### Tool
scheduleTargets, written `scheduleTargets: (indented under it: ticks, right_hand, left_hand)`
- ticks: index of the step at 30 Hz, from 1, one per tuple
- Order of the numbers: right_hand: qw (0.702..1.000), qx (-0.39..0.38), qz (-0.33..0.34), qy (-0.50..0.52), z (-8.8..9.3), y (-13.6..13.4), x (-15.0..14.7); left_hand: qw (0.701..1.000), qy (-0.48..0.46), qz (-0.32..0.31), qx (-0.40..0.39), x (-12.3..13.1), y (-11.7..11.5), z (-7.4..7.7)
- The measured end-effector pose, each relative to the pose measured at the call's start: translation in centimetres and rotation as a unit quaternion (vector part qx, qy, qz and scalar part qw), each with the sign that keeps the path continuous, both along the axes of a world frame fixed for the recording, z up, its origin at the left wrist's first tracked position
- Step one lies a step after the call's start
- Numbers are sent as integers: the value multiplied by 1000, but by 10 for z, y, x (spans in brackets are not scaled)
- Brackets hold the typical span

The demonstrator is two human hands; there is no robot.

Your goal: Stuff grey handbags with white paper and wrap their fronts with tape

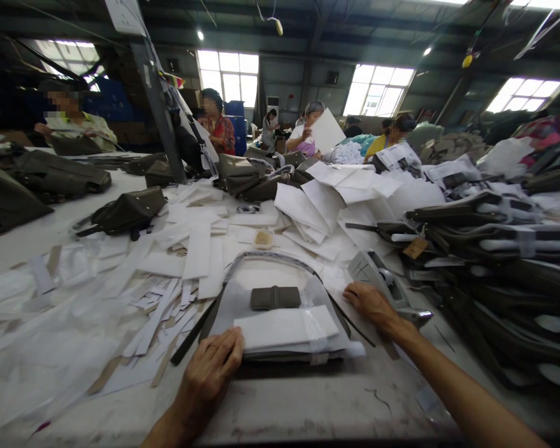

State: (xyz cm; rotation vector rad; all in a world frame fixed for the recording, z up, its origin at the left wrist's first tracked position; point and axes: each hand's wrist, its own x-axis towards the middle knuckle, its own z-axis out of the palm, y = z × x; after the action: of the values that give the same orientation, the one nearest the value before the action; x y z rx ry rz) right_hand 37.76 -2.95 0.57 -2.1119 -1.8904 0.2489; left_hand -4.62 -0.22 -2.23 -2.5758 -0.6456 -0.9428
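An olive-brown handbag (261, 356) lies flat on a smudged white tabletop (280, 398), faced with pale sheeting and a flat white pad (280, 330) crossed by shiny clear tape (313, 330). At its near-left corner, the left hand (215, 356) has close-set, bent fingers, their tips touching the pad; whether they pinch cannot be told. Right of the bag, the right hand (368, 303) reaches forward, palm down, fingers curled narrowly beside a hard grey tape dispenser (387, 283); any grip is hidden. Left of the bag lie stiff, thin paper strips (161, 311); farther right, dark, creased bags (508, 280) are stacked. Beyond it, smooth white sheets (317, 205) overlap, with co-workers (221, 127) farthest away.
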Motion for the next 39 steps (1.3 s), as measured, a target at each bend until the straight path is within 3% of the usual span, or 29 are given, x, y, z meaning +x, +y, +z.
scheduleTargets:
  ticks: [9,14,18,22,25,27,29,31,33,34,35,36,37,38,39]
  right_hand:
    - [997,52,-63,3,48,-18,12]
    - [999,39,-14,-27,70,-37,-2]
    - [994,55,93,28,92,-66,-39]
    - [980,-81,159,86,106,-99,-97]
    - [952,-192,177,161,109,-113,-151]
    - [914,-254,185,255,103,-112,-191]
    - [836,-315,187,408,88,-106,-234]
    - [704,-377,165,579,66,-98,-279]
    - [563,-445,157,679,47,-91,-320]
    - [504,-480,172,697,40,-86,-336]
    - [467,-501,187,704,38,-81,-348]
    - [453,-508,199,705,39,-75,-354]
    - [463,-498,200,706,44,-66,-356]
    - [492,-473,194,705,51,-55,-351]
    - [539,-431,177,702,61,-41,-342]
  left_hand:
    - [1000,-18,-8,9,4,-2,9]
    - [1000,-19,-5,-4,5,-3,8]
    - [1000,-21,-8,-3,5,-4,6]
    - [1000,-16,1,-5,5,-5,5]
    - [1000,-16,-1,-6,5,-6,3]
    - [1000,-13,-3,-16,5,-6,1]
    - [1000,-13,-2,-24,4,-6,-1]
    - [1000,-18,-4,-24,3,-6,-2]
    - [999,-24,-10,-24,3,-5,-2]
    - [999,-25,-17,-29,4,-5,-2]
    - [998,-24,-24,-45,6,-5,-2]
    - [996,-31,-11,-80,7,-5,-3]
    - [990,-45,26,-129,10,-6,-3]
    - [977,-65,84,-183,12,-6,-4]
    - [957,-89,148,-232,14,-7,-5]
